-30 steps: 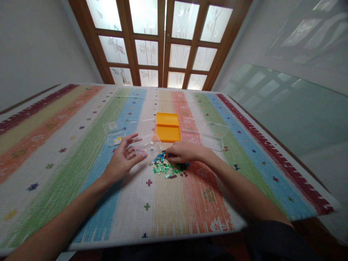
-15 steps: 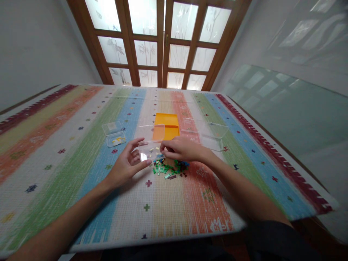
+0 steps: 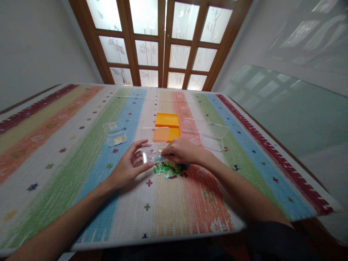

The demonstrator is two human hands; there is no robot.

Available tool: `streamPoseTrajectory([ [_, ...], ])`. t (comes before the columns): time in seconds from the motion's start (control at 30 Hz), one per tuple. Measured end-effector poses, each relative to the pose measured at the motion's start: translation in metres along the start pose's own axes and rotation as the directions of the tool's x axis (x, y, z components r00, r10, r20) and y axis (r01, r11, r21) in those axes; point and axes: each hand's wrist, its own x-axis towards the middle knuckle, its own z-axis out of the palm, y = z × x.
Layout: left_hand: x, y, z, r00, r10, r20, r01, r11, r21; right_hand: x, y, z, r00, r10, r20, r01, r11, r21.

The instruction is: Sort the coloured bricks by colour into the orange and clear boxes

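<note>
My left hand [image 3: 132, 161] grips the left side of a clear plastic box [image 3: 148, 156], thumb at the near edge and fingers behind. The box's transparent lid [image 3: 155, 134] stands raised at the back. A few small cream pieces lie inside it. Over the box's right side is my right hand [image 3: 178, 150], its fingers pinched together and pointing in; whatever sits between the fingertips is too small to make out. Just below the hands, a pile of small green, blue and brown toy bricks [image 3: 170, 169] spreads on the tablecloth.
Behind the box lies an open yellow-orange case [image 3: 167, 119]. An open clear box [image 3: 116, 140] with yellow and white pieces stands to the left. Further clear open boxes [image 3: 213, 142] sit to the right. A striped cloth [image 3: 130, 217] covers the table.
The clear box has shifted slightly right and its lid now leans at a different angle. My right hand has turned and its fingertips have dipped toward the box.
</note>
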Motion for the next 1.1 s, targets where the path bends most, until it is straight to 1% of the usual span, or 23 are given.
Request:
streamPoseTrajectory([
  [0.1,0.0,0.0,0.0,1.0,0.006,0.002,-0.006,1.0,0.0,0.0,0.002,0.002,1.0,-0.011,-0.027,0.011,1.0,0.013],
  [0.2,0.0,0.001,0.0,1.0,-0.003,-0.002,0.003,1.0,-0.01,-0.001,0.004,0.003,0.997,-0.005,-0.081,0.007,1.0,0.029],
  [0.33,0.001,0.002,-0.001,0.999,-0.025,-0.027,0.024,1.0,-0.011,-0.005,0.004,-0.004,0.979,0.027,-0.2,-0.007,0.995,0.103],
  [0.4,0.002,0.001,-0.003,0.998,-0.03,-0.056,0.03,0.999,-0.011,-0.009,0.004,-0.008,0.975,0.027,-0.223,0.01,0.987,0.163],
  [0.47,0.004,0.0,-0.004,0.995,-0.03,-0.098,0.029,1.0,-0.01,-0.012,0.005,-0.012,0.983,0.01,-0.185,0.032,0.975,0.222],
  [0.57,0.006,-0.001,-0.007,0.988,-0.037,-0.151,0.039,0.999,0.01,-0.012,0.007,-0.011,0.998,-0.031,-0.045,0.042,0.962,0.271],
  [0.67,0.007,-0.001,-0.01,0.987,-0.04,-0.157,0.043,0.999,0.019,-0.007,0.009,-0.004,0.995,-0.037,0.091,0.011,0.961,0.276],
  [0.73,0.007,0.0,-0.012,0.988,-0.034,-0.153,0.038,0.999,0.027,-0.003,0.009,0.001,0.99,-0.02,0.141,-0.017,0.966,0.256],
  [0.87,0.007,0.001,-0.012,0.988,-0.03,-0.154,0.035,0.999,0.029,0.001,0.008,0.005,0.984,0.006,0.177,-0.043,0.977,0.207],
  [1.1,0.007,-0.001,-0.012,0.987,-0.021,-0.158,0.025,1.0,0.019,0.002,0.01,0.007,0.985,0.027,0.171,-0.052,0.989,0.14],
])
